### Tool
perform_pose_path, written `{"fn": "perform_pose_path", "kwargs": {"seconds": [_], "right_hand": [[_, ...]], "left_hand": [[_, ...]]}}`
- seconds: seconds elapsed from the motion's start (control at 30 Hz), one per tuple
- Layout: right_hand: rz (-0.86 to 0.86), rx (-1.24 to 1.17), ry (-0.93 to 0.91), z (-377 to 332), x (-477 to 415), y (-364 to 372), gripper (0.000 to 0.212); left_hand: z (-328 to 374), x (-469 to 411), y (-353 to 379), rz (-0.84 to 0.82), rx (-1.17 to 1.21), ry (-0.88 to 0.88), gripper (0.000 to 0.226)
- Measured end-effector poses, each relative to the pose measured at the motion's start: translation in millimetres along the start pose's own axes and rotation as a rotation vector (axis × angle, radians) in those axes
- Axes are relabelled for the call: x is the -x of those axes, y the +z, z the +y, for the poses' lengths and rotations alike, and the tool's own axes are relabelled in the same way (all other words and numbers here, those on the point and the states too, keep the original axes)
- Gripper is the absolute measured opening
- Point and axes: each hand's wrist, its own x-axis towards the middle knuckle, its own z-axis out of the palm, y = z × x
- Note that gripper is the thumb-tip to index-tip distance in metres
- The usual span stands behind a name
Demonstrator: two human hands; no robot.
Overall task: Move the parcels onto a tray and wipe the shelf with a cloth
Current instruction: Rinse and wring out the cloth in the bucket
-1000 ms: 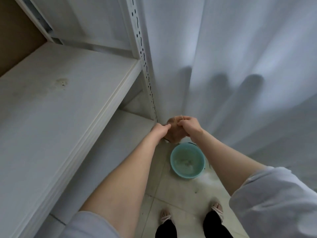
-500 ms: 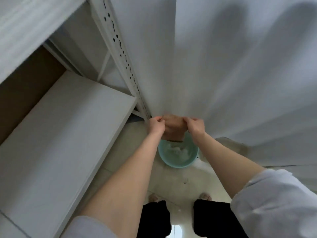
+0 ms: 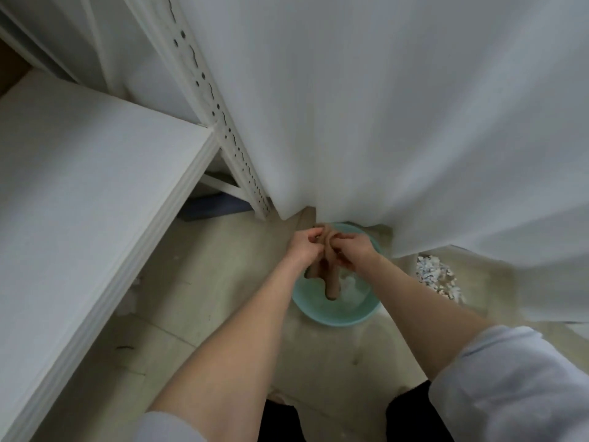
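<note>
Brown cloth (image 3: 330, 275) gripped by left hand (image 3: 304, 248) and right hand (image 3: 355, 252), fingers curled tight round it, twisted end hung into teal basin (image 3: 338, 315) on floor, beside white shelf (image 3: 95, 199).

No text, label, brand, number or sign can be read anywhere in the head view.
</note>
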Motion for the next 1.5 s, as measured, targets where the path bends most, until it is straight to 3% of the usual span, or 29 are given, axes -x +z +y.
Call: {"fn": "perform_pose_path", "kwargs": {"seconds": [0.23, 0.5, 0.6, 0.7, 0.8, 0.87, 0.9, 1.03, 1.1, 1.17, 1.27, 1.37, 1.43, 1.5], "right_hand": [[0.194, 0.107, -0.094, 49, -95, 3, 0.028], [0.325, -0.01, -0.245, 94, -153, 14, 0.011], [0.449, 0.147, -0.228, 111, -166, 0, 0.006], [0.462, 0.563, -0.207, 139, -178, -10, 0.023], [0.054, 1.055, -0.168, 183, -189, -2, 0.058], [-0.232, 1.309, -0.161, 205, -195, 7, 0.059], [-0.287, 1.362, -0.174, 210, -197, 9, 0.055], [-0.036, 1.318, -0.215, 201, -199, 4, 0.051], [-0.108, 1.317, -0.191, 198, -202, 8, 0.046], [-0.161, 1.316, -0.165, 199, -203, 11, 0.047], [0.05, 1.278, -0.078, 199, -204, 0, 0.046], [-0.064, 1.117, -0.036, 200, -204, -1, 0.045], [-0.144, 0.845, -0.101, 194, -196, 8, 0.033], [-0.106, 0.393, -0.078, 182, -190, 13, 0.017]], "left_hand": [[-58, -79, 17, 0.22, -0.206, -0.033, 0.027], [-112, -128, 41, 0.425, 0.01, 0.074, 0.025], [-139, -144, 39, 0.47, -0.069, 0.127, 0.027], [-178, -163, 46, 0.314, -0.364, 0.157, 0.036], [-222, -173, 68, -0.086, -0.827, 0.121, 0.061], [-240, -173, 84, -0.371, -1.054, 0.093, 0.062], [-245, -174, 88, -0.434, -1.104, 0.076, 0.059], [-244, -177, 83, -0.235, -1.202, 0.045, 0.046], [-236, -171, 86, -0.266, -1.239, 0.042, 0.044], [-233, -167, 90, -0.301, -1.23, 0.018, 0.039], [-230, -172, 85, -0.202, -1.134, -0.026, 0.037], [-231, -173, 87, -0.247, -0.693, -0.121, 0.036], [-227, -169, 94, -0.202, -0.255, -0.21, 0.029], [-220, -168, 90, -0.068, -0.025, -0.265, 0.037]]}}
